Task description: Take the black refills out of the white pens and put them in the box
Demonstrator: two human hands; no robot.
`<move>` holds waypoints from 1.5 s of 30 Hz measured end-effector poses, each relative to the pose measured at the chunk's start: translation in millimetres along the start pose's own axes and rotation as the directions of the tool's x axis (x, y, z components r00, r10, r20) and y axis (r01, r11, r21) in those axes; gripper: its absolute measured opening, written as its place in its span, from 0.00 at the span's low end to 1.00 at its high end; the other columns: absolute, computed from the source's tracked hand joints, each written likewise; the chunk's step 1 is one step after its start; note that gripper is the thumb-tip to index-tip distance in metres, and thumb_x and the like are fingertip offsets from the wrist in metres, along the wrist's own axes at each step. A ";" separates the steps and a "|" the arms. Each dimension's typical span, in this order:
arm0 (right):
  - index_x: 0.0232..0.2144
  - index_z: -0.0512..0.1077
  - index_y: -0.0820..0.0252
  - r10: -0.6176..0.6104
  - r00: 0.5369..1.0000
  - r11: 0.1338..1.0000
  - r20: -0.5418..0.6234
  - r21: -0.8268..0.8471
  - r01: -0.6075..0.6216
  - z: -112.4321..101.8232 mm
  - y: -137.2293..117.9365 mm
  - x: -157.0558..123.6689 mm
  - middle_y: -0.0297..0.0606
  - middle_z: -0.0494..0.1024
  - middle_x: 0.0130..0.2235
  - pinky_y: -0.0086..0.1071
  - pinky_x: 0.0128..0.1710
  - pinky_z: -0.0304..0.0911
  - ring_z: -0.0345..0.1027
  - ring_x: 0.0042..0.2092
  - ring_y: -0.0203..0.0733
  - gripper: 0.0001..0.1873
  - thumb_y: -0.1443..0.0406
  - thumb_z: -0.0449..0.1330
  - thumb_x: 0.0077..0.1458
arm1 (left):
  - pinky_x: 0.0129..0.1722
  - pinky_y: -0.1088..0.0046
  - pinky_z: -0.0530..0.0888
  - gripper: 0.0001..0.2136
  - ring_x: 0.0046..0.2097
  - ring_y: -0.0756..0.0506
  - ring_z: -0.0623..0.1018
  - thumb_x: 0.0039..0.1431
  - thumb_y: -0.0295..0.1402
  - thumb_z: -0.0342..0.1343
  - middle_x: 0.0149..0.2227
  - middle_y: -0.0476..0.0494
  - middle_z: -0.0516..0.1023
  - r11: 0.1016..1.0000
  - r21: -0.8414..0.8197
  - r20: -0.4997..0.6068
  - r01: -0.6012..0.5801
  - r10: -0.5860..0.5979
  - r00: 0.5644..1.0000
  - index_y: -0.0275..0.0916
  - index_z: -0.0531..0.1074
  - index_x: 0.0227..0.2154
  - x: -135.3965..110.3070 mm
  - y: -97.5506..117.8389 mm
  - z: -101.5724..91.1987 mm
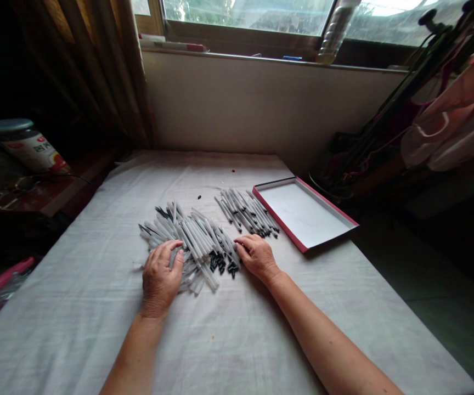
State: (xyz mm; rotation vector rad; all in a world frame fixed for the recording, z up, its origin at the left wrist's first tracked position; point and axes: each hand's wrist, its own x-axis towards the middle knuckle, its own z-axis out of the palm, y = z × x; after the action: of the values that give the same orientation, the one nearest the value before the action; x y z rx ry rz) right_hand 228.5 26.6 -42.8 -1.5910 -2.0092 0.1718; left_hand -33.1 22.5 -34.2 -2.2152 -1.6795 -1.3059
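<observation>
White tubes (196, 238), blurred-lettered jar label (35, 151)

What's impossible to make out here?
In the head view:
Left hand: palm hidden by its back.
Right hand: any grip, too small to tell.
Tubes: lower ones covered by upper ones.
Red speck: too small to identify.
Pink object: cut off by left edge.

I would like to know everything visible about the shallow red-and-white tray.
The tray looks like cardboard: rectangular, shallow, red outside, white inside. It lies open side up, at an angle, on the pale cloth, beside the smaller group of tubes; contact is unclear. One corner seems to overhang the cloth's edge. The right hand, nearest, does not touch it.
</observation>
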 end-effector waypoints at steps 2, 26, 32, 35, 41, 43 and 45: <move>0.37 0.79 0.57 0.052 0.998 0.999 0.035 -0.018 -0.052 -4.6 -0.7 4.3 0.39 0.82 0.39 0.31 0.43 0.64 0.74 0.42 0.43 0.11 0.65 0.56 0.60 | 0.48 0.62 0.73 0.11 0.45 0.41 0.78 0.64 0.36 0.49 0.42 0.39 0.81 1.000 0.001 -0.002 0.001 -0.001 1.000 0.38 0.75 0.42 0.4 0.5 -0.5; 0.32 0.75 0.59 0.439 0.882 0.851 -0.172 0.394 -0.347 -36.9 -11.7 5.0 0.38 0.79 0.27 0.34 0.33 0.65 0.71 0.29 0.41 0.14 0.55 0.58 0.56 | 0.51 0.60 0.72 0.11 0.48 0.40 0.77 0.64 0.34 0.51 0.45 0.39 0.78 0.998 -0.026 0.002 -0.055 0.055 0.998 0.40 0.72 0.46 0.4 21.6 -3.9; 0.32 0.73 0.59 0.538 0.831 0.574 -0.143 0.783 -0.237 -33.6 -19.5 -26.6 0.36 0.79 0.27 0.32 0.28 0.66 0.69 0.26 0.38 0.13 0.55 0.62 0.52 | 0.57 0.55 0.67 0.22 0.61 0.36 0.68 0.63 0.37 0.54 0.60 0.34 0.67 0.980 -0.007 0.096 -0.198 0.197 0.976 0.43 0.63 0.59 -7.8 42.9 2.0; 0.32 0.74 0.59 0.592 0.795 0.484 -0.130 0.846 -0.222 -33.6 -17.3 -28.2 0.37 0.79 0.28 0.30 0.25 0.63 0.69 0.26 0.36 0.13 0.55 0.64 0.50 | 0.57 0.56 0.66 0.23 0.61 0.36 0.67 0.64 0.36 0.53 0.61 0.32 0.66 0.972 0.005 0.123 -0.233 0.231 0.965 0.42 0.61 0.60 -11.2 44.2 6.6; 0.29 0.74 0.60 0.603 0.779 0.104 0.173 0.951 -0.292 -23.2 -20.2 -26.5 0.36 0.78 0.24 0.25 0.19 0.52 0.65 0.22 0.33 0.19 0.53 0.70 0.40 | 0.52 0.61 0.67 0.13 0.48 0.41 0.76 0.65 0.36 0.51 0.45 0.39 0.78 0.968 -0.043 0.153 -0.248 0.251 0.956 0.40 0.69 0.50 -8.8 44.9 6.8; 0.27 0.73 0.61 0.604 0.764 0.038 0.226 0.950 -0.311 -20.8 -22.3 -25.8 0.36 0.77 0.23 0.25 0.18 0.50 0.63 0.21 0.32 0.20 0.52 0.71 0.38 | 0.48 0.64 0.68 0.09 0.40 0.43 0.76 0.66 0.37 0.50 0.37 0.43 0.80 0.972 -0.050 0.159 -0.232 0.237 0.958 0.40 0.72 0.42 -7.1 44.9 4.6; 0.26 0.74 0.61 0.599 0.765 0.030 0.236 0.948 -0.316 -20.7 -23.3 -25.2 0.36 0.77 0.22 0.25 0.18 0.49 0.63 0.21 0.32 0.20 0.52 0.71 0.37 | 0.45 0.65 0.68 0.09 0.37 0.44 0.76 0.66 0.38 0.50 0.33 0.45 0.79 0.972 -0.049 0.172 -0.230 0.235 0.957 0.41 0.73 0.36 -5.9 44.1 2.1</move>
State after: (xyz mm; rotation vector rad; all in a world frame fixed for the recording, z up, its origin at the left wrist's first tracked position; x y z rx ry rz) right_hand 222.3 -8.5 -24.3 -1.1358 -0.6121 1.2161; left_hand 3.9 1.5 -21.1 -2.5198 -1.3996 -1.1128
